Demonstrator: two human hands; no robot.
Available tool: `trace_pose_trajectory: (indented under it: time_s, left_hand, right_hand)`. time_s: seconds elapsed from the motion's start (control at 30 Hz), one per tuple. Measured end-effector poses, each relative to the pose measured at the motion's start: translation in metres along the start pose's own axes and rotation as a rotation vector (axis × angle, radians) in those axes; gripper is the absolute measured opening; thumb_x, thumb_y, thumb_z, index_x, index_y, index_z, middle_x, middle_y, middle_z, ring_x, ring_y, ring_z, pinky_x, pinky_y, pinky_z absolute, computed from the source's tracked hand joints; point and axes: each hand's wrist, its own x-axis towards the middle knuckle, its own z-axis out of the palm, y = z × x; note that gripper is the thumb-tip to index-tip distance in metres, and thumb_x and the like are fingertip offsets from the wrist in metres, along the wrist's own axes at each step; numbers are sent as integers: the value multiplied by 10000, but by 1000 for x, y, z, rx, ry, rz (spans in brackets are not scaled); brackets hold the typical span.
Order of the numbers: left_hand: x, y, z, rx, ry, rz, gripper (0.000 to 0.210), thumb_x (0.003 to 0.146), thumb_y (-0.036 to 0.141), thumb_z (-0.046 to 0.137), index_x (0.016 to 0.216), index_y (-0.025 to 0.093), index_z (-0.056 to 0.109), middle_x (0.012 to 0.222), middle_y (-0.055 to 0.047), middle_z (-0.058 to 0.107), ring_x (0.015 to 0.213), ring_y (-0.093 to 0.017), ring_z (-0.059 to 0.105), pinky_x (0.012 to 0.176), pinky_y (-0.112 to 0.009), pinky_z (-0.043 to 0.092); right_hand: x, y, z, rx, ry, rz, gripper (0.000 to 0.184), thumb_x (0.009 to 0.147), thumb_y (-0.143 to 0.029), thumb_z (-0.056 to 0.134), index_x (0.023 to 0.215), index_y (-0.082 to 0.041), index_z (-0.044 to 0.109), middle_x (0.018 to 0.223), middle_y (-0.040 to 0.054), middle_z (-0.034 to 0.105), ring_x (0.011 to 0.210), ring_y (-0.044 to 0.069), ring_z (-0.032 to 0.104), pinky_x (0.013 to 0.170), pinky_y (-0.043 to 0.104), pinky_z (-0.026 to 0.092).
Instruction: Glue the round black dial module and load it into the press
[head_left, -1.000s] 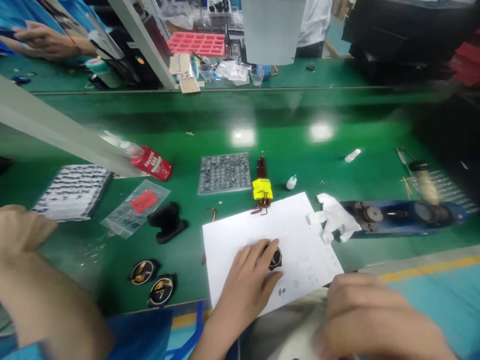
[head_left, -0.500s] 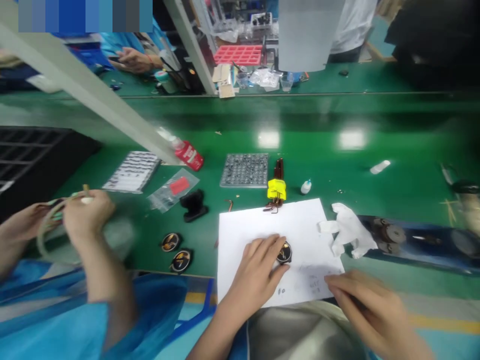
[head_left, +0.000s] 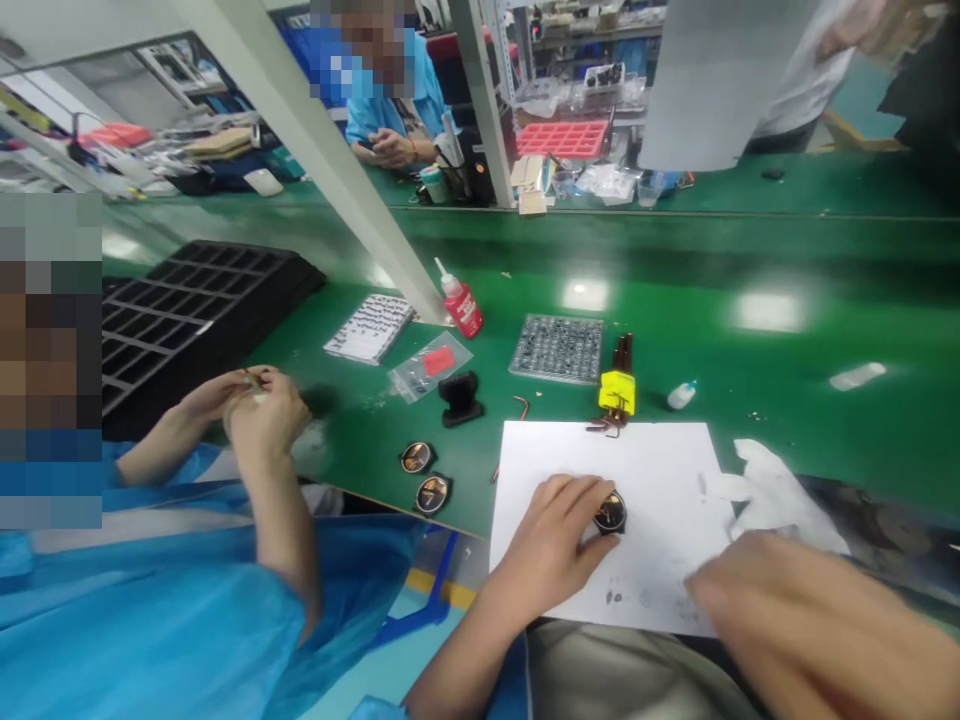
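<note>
A round black watch head (head_left: 610, 512) with gold marks on its dial lies on the white paper sheet (head_left: 660, 460). My left hand (head_left: 559, 540) grips it at its left edge between fingers and thumb, partly covering it. Over the paper's lower right corner is my right hand (head_left: 795, 620), smeared by motion. Its fingers look drawn together, and whatever may be in them is hidden. Two similar watch heads, an upper one (head_left: 416, 458) and a lower one (head_left: 433, 495), lie left of the paper.
Behind the paper are a yellow hex key holder (head_left: 617, 392), a small white bottle (head_left: 682, 395) and a clear parts case (head_left: 557, 348). A red bottle (head_left: 463, 308) stands by the post. White cloth (head_left: 780, 495) lies at right. At left, a co-worker's hands (head_left: 262, 405) handle something small.
The view has swung left, shifting the bench rightward in the picture. My left hand stays on the watch head. My right hand looks larger and higher. The co-worker's hands have drawn together.
</note>
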Motion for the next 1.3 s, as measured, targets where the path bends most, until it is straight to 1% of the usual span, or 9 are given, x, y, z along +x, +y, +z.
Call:
trace_pose_trajectory:
  time_s: [0.1, 0.27, 0.4, 0.63, 0.83, 1.0, 1.1, 1.2, 1.3]
  left_hand:
    - [-1, -3, 0, -48, 5, 14, 567, 972, 262, 747, 1494, 235, 528, 1412, -122, 667, 1253, -321, 585, 1114, -512, 500]
    - [0, -8, -2, -139, -10, 37, 686, 926, 217, 796, 1527, 226, 464, 1437, -123, 631, 1286, -334, 549, 1139, -509, 493]
    - [-2, -12, 0, -158, 12, 46, 796, 914, 214, 811, 1579, 241, 374, 1438, -136, 624, 1315, -342, 533, 1143, -524, 497]
    - [-2, -12, 1, -107, -8, 67, 845, 928, 235, 801, 1606, 247, 296, 1445, -138, 626, 1323, -343, 530, 1142, -523, 494]
    - [-1, -10, 1, -15, 11, 71, 764, 931, 245, 800, 1562, 192, 372, 1389, -131, 666, 1273, -334, 551, 1094, -484, 520]
    - [0, -9, 4, 55, 43, 85, 679, 975, 268, 743, 1554, 180, 400, 1377, -140, 681, 1257, -347, 565, 1071, -483, 525]
    - [1, -9, 6, 76, 49, 75, 677, 988, 270, 723, 1569, 199, 383, 1368, -134, 685, 1261, -348, 571, 1081, -490, 523]
    - [2, -9, 6, 92, 44, 39, 765, 959, 301, 767, 1592, 204, 349, 1462, -159, 617, 1327, -365, 546, 1127, -518, 504]
    - [2, -9, 5, 79, 21, -2, 882, 914, 349, 825, 1617, 209, 311, 1520, -175, 556, 1375, -377, 522, 1154, -536, 489]
  right_hand:
    - [5, 20, 10, -120, 10, 77, 202, 1057, -187, 567, 1190, -260, 700, 976, 33, 790, 804, 178, 772, 710, 231, 631]
    - [28, 41, 29, -277, 8, 122, 171, 1071, -242, 582, 1184, -230, 710, 945, 24, 771, 719, 143, 730, 697, 226, 612]
    - [34, 41, 28, -324, 14, 181, 173, 1060, -251, 602, 1179, -241, 727, 954, 17, 775, 736, 147, 722, 720, 245, 611]
    - [-10, 40, 25, -291, 5, 371, 134, 1036, -275, 650, 1133, -259, 741, 900, -9, 769, 688, 131, 708, 617, 221, 573]
    - [-39, 38, 22, -314, -10, 522, 165, 1059, -341, 606, 1069, -245, 740, 921, 9, 791, 684, 144, 730, 662, 220, 598]
    - [-53, 38, 16, -298, 10, 685, 255, 1059, -390, 563, 1153, -249, 753, 988, 34, 810, 708, 156, 757, 529, 198, 558]
    - [-38, 55, 25, -240, 8, 861, 437, 1061, -373, 492, 1444, -208, 622, 948, 51, 808, 631, 174, 729, 566, 260, 570]
    - [-4, 83, 40, -130, -94, 1022, 751, 993, -294, 528, 1681, -111, 290, 911, 86, 801, 613, 213, 694, 553, 303, 519]
    - [27, 107, 55, 216, 30, 1265, 924, 933, -205, 562, 1728, -188, 92, 808, 27, 776, 487, 175, 611, 486, 273, 480]
